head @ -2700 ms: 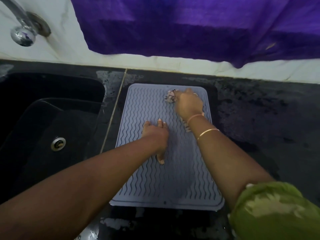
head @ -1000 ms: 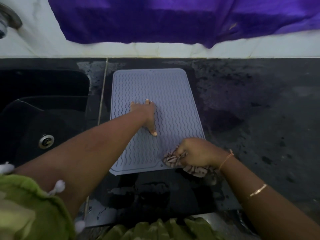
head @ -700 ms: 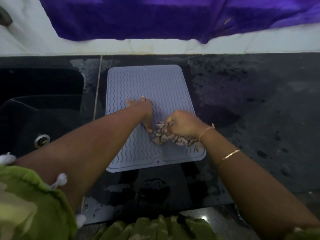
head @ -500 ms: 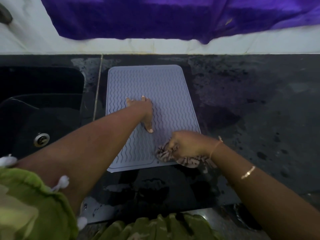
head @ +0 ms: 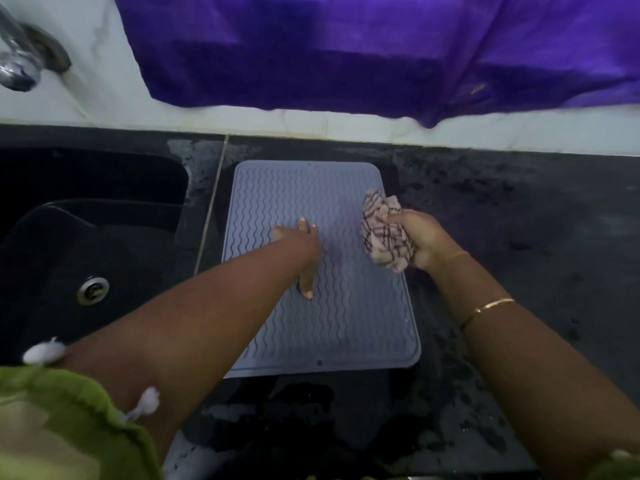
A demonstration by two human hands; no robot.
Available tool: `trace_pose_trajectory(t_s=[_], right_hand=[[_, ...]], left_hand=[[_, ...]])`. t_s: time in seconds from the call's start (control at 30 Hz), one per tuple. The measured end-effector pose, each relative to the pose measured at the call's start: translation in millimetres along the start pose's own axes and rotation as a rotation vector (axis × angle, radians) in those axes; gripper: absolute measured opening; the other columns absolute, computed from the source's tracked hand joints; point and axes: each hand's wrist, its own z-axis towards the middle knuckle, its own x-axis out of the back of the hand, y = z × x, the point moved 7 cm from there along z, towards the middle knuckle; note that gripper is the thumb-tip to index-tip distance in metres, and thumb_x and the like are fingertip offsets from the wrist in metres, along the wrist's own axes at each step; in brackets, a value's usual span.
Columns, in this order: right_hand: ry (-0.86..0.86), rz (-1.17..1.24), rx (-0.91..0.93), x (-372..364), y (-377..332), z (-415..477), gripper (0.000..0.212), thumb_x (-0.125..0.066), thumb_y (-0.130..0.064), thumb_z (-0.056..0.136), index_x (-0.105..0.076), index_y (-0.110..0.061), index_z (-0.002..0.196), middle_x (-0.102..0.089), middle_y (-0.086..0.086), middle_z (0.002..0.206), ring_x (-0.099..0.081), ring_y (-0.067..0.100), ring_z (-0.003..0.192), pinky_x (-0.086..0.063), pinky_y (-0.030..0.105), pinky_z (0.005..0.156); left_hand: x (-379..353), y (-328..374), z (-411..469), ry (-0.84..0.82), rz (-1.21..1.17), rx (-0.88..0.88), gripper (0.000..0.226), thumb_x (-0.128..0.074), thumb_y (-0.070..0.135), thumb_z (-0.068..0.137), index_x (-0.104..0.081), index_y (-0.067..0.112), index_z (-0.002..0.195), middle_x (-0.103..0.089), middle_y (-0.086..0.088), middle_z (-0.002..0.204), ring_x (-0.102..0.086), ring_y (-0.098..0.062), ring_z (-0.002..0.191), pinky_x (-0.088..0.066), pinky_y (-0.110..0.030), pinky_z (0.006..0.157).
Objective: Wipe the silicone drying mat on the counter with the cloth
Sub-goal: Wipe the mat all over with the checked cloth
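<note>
A grey silicone drying mat (head: pixel 346 320) with wavy ridges lies flat on the black counter (head: pixel 519 237). My left hand (head: pixel 304 251) rests palm down on the middle of the mat, fingers spread. My right hand (head: pixel 420 242) is closed around a bunched pale cloth with dark stripes (head: pixel 382 230), held at the mat's right edge, about halfway along it. The cloth appears lifted off the mat's surface.
A black sink (head: pixel 86 237) with a metal drain (head: pixel 92 290) lies left of the mat. A chrome tap (head: pixel 17 64) sits at the top left. A purple fabric (head: pixel 346 53) hangs over the white wall behind. The counter looks wet in front of the mat.
My right hand has carried the cloth from the mat's near right corner up to its right edge, and the cloth is now bunched up in the fist. My left hand stays pressed on the mat.
</note>
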Motion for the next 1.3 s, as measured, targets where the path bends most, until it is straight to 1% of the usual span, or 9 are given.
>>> trace_pose_trajectory(t_s=[0.13,0.27,0.33,0.4,0.47,0.6,0.77,1.0,1.3], right_hand=[[-0.092,0.248,-0.054,-31,-20,29,0.031,-0.047,-0.020,0.096,-0.063,0.001,0.112,-0.069,0.015,0.096,-0.067,0.028,0.082,-0.060,0.035,0.064],[-0.166,0.424,0.013,-56,-53,52,0.038,-0.041,-0.024,0.098,-0.071,-0.002,0.091,-0.074,0.014,0.084,-0.072,0.026,0.072,-0.060,0.034,0.063],[-0.035,0.213,0.078,-52,-61,70,0.036,-0.047,-0.029,0.092,-0.073,-0.004,0.098,-0.071,0.019,0.104,-0.070,0.031,0.087,-0.057,0.044,0.082],[0.282,-0.145,0.146,-34,-68,84,0.048,-0.052,-0.033,0.084,-0.055,-0.012,0.127,-0.055,0.020,0.130,-0.059,0.036,0.112,-0.045,0.049,0.099],[0.534,-0.479,0.298,-31,-86,74,0.049,-0.048,-0.040,0.090,-0.042,-0.021,0.135,-0.045,0.015,0.139,-0.045,0.037,0.125,-0.033,0.049,0.104],[0.253,-0.993,0.466,-79,-87,91,0.064,-0.044,-0.062,0.085,-0.036,-0.028,0.138,-0.045,0.015,0.140,-0.044,0.039,0.127,-0.036,0.050,0.103],[0.111,-1.641,0.689,-117,-67,99,0.067,-0.052,-0.027,0.086,-0.025,-0.029,0.147,-0.029,0.006,0.153,-0.030,0.040,0.136,-0.028,0.057,0.109],[0.462,-1.489,0.379,-71,-71,121,0.061,-0.044,-0.024,0.093,-0.018,-0.012,0.148,-0.027,0.024,0.148,-0.027,0.043,0.134,-0.032,0.054,0.104],[0.189,-1.559,0.694,-90,-58,81,0.050,-0.041,-0.015,0.094,-0.031,-0.005,0.142,-0.031,0.026,0.148,-0.052,0.045,0.114,-0.048,0.047,0.089]], left_hand=[[5,0,-1,-0.043,0.029,-0.054,0.139,-0.075,0.061,0.066,0.024,0.008,0.147,0.024,-0.013,0.156,-0.001,-0.035,0.147,-0.008,-0.055,0.115],[5,0,1,-0.036,-0.029,-0.070,0.141,-0.070,0.071,0.063,0.023,0.009,0.148,0.023,-0.014,0.157,-0.003,-0.037,0.146,-0.009,-0.056,0.116],[6,2,-1,-0.007,-0.014,-0.065,0.139,-0.069,0.071,0.064,0.021,0.007,0.148,0.021,-0.015,0.157,-0.003,-0.038,0.146,-0.011,-0.055,0.116],[7,4,-3,0.008,-0.001,-0.068,0.138,-0.069,0.070,0.065,0.020,0.006,0.149,0.020,-0.016,0.157,-0.002,-0.039,0.146,-0.011,-0.055,0.116],[10,5,-5,0.010,0.002,-0.065,0.136,-0.070,0.068,0.067,0.019,0.005,0.148,0.020,-0.016,0.157,0.000,-0.038,0.146,-0.011,-0.055,0.116],[15,9,-8,-0.007,0.035,-0.073,0.131,-0.069,0.065,0.071,0.017,0.003,0.149,0.019,-0.016,0.157,0.005,-0.038,0.146,-0.010,-0.057,0.116],[16,9,-8,-0.015,0.044,-0.060,0.132,-0.069,0.065,0.070,0.016,0.003,0.149,0.018,-0.017,0.157,0.006,-0.038,0.146,-0.009,-0.057,0.117],[14,4,-6,-0.004,0.005,-0.045,0.136,-0.070,0.066,0.067,0.019,0.004,0.148,0.020,-0.020,0.156,0.004,-0.040,0.145,-0.007,-0.053,0.117],[10,12,8,-0.058,0.086,-0.064,0.135,-0.071,0.068,0.065,0.014,0.007,0.150,0.018,-0.015,0.158,0.016,-0.036,0.145,-0.008,-0.062,0.114]])
